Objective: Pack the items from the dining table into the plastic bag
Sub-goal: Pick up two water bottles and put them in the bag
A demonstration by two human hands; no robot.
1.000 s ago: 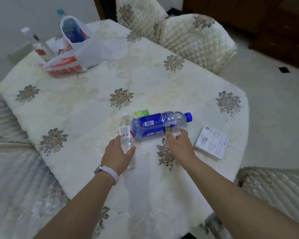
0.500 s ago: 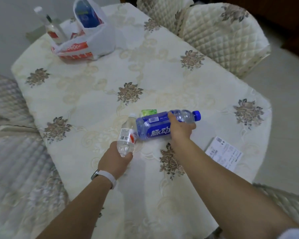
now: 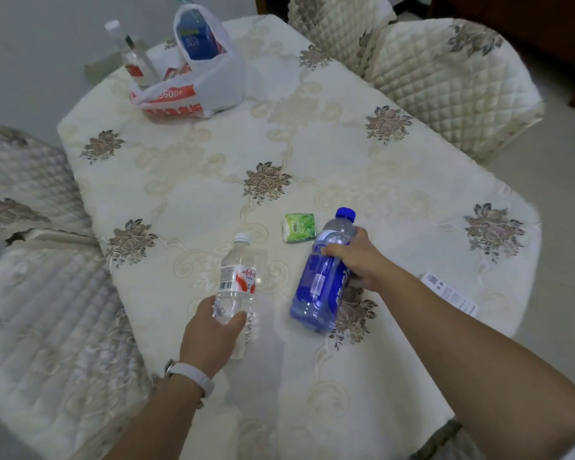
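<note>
Quilted chairs (image 3: 445, 78) ring the table (image 3: 213, 167); floor (image 3: 551, 180) perhaps tiled

Cloth-covered dining table (image 3: 312, 134) with plastic bag (image 3: 210, 84), green packet (image 3: 298, 227), white leaflet (image 3: 450, 293)

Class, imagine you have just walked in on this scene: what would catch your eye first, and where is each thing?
First, the two hands near the table's front: the left hand grips a clear water bottle, and the right hand grips a larger blue-labelled bottle. Just beyond them a small green packet lies on the cream tablecloth. At the far corner stands a white plastic bag, already holding a blue item.
</note>
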